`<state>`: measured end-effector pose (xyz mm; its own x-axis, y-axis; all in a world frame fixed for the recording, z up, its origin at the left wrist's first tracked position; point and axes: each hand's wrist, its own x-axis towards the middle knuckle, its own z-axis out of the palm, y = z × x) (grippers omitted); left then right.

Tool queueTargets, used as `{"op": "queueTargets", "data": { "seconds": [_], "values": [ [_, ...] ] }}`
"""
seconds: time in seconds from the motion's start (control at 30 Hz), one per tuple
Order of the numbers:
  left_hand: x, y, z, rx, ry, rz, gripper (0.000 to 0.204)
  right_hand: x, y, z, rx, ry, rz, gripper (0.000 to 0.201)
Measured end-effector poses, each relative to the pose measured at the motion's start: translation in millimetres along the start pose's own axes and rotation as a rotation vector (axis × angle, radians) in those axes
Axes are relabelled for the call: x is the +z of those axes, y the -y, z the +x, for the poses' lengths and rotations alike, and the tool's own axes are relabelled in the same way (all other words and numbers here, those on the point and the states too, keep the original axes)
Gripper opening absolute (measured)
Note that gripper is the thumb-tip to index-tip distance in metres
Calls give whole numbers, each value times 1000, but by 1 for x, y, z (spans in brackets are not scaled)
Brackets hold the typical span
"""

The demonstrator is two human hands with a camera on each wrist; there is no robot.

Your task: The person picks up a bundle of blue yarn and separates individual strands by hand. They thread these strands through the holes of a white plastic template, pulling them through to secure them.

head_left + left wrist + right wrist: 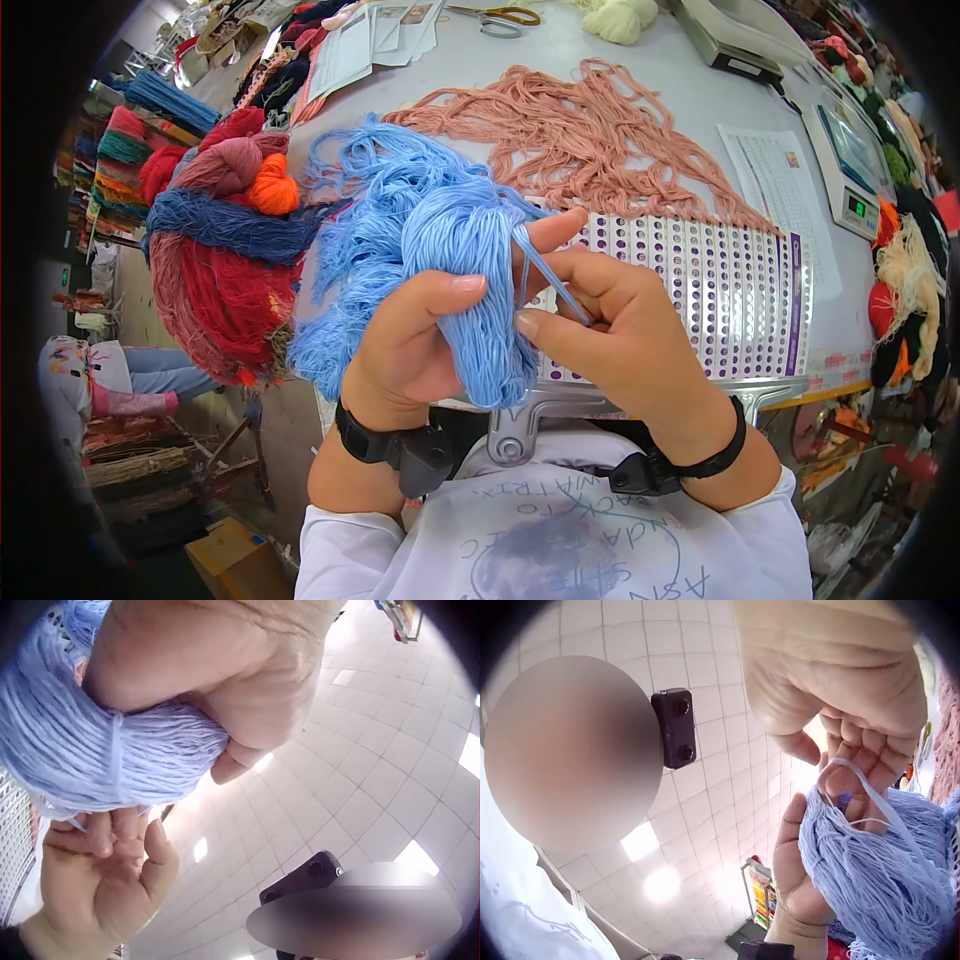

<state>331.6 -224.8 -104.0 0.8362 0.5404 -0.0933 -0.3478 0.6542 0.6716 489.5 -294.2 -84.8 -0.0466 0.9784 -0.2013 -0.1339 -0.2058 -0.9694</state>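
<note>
A skein of light blue yarn (465, 270) lies folded in the left hand (405, 340), whose thumb rests over its front while the fingers pass behind it. In the left wrist view a thin strand crosses the bundled yarn (161, 761). The right hand (625, 335), just right of the skein, pinches a few blue strands (550, 275) with curled fingers. The right wrist view has the right hand (840, 697) above the yarn (877, 877), with a strand looped at its fingers. More loose blue yarn (375, 200) spreads on the table behind the left hand.
Pink-brown yarn (590, 130) spreads across the table (690, 100). A sheet with rows of purple dots (700, 290) lies to the right. Red, navy and orange yarn (225, 240) hangs at the left edge. Scissors (500, 18), papers (370, 40) and a scale (845, 180) stand farther out.
</note>
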Motion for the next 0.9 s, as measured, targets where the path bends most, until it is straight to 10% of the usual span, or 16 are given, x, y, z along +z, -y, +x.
{"op": "queueTargets", "data": {
  "seconds": [0.9],
  "values": [
    [-4,-10,-4,-2,-24,14,88,-3,-23,7,-39,59,328,12]
  ]
}}
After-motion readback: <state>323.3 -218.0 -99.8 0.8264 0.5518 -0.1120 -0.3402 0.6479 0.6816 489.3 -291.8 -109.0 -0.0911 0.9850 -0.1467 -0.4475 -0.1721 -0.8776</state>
